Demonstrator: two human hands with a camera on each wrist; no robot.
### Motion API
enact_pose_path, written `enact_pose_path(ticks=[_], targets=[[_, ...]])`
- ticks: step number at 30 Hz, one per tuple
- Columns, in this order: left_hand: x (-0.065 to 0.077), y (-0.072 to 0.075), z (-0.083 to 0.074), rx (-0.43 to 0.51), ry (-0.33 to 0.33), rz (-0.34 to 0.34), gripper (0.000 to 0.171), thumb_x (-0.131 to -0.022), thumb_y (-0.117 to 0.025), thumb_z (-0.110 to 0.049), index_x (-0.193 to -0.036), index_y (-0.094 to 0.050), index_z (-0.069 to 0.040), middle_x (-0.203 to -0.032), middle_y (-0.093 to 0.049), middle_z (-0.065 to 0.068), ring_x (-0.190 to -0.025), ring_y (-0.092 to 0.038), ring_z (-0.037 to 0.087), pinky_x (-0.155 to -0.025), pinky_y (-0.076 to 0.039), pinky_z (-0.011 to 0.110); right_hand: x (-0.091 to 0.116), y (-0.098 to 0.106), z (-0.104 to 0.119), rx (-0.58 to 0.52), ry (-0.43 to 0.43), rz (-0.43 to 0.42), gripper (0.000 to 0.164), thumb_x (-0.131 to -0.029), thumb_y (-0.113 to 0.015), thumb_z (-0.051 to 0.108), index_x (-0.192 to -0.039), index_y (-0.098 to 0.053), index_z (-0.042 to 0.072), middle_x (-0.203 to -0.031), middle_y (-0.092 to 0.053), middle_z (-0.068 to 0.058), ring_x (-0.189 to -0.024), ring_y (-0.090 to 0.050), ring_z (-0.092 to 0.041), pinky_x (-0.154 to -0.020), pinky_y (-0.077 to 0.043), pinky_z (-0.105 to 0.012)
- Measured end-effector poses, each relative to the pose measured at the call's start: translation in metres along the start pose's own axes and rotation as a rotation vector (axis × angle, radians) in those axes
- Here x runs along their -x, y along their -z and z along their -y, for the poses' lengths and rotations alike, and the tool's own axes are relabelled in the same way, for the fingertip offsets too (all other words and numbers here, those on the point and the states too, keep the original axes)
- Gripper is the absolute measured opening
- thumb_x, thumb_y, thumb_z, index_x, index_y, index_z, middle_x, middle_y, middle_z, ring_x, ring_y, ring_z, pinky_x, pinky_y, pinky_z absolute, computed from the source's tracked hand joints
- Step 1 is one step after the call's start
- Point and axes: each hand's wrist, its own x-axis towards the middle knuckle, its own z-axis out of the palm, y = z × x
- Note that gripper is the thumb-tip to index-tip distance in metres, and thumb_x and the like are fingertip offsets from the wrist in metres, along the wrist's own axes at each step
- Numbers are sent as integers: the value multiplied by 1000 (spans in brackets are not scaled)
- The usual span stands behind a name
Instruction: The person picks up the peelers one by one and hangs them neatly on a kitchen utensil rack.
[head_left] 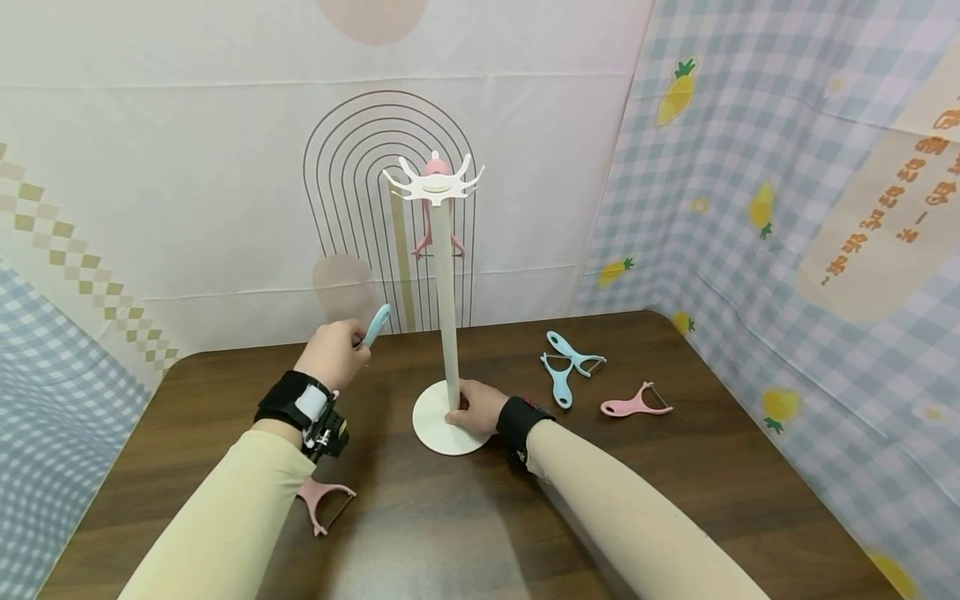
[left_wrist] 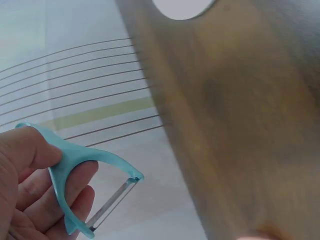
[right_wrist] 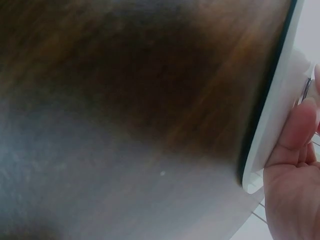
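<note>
A light-blue Y-shaped peeler (head_left: 377, 323) is in my left hand (head_left: 330, 357), raised left of the stand. The left wrist view shows thumb and fingers pinching the peeler (left_wrist: 59, 167) around its neck, its metal blade pointing outward. My right hand (head_left: 480, 406) grips the bottom of the white stand's pole (head_left: 446, 308), just above its round base (head_left: 435, 433). In the right wrist view the thumb (right_wrist: 300, 120) lies by the base's rim (right_wrist: 272, 115). Several white hooks (head_left: 437, 188) ring the stand's top, and a pink peeler (head_left: 437, 167) hangs on the far side.
To the right, two light-blue peelers (head_left: 561, 387) lie touching on the brown table (head_left: 420, 533), with a pink peeler (head_left: 628, 407) beside them. Another pink peeler (head_left: 318, 493) lies partly under my left forearm. Patterned cloth (head_left: 225, 208) hangs behind the table.
</note>
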Motion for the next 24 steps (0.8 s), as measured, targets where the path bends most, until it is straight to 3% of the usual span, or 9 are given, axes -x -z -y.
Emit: enact_pose_path(ticks=[9, 18, 24], targets=[[-3, 29, -18, 123, -17, -160, 23, -91, -56, -10, -109, -64, 2, -98, -68, 17, -87, -66, 30, -77, -51, 46, 1, 1, 2, -13, 6, 4, 30, -90, -70, 16, -116, -58, 6, -94, -61, -2, -86, -56, -15, -81, -46, -33], [-8, 59, -54, 260, -92, -409, 22, -93, -57, -15, -105, -67, 1, -97, -70, 15, -87, -67, 26, -77, -53, 41, 0, 2, -1, -13, 3, 9, 30, -90, -70, 17, -115, -58, 6, -95, -61, -2, -86, -56, -15, -81, -46, -33], [-7, 77, -87, 308, -172, -522, 21, -94, -59, -17, -105, -67, 0, -97, -71, 11, -84, -68, 17, -78, -54, 35, -3, -1, -5, -24, 9, 10, 29, -90, -70, 16, -114, -58, 6, -93, -61, -2, -85, -56, -16, -81, -46, -33]])
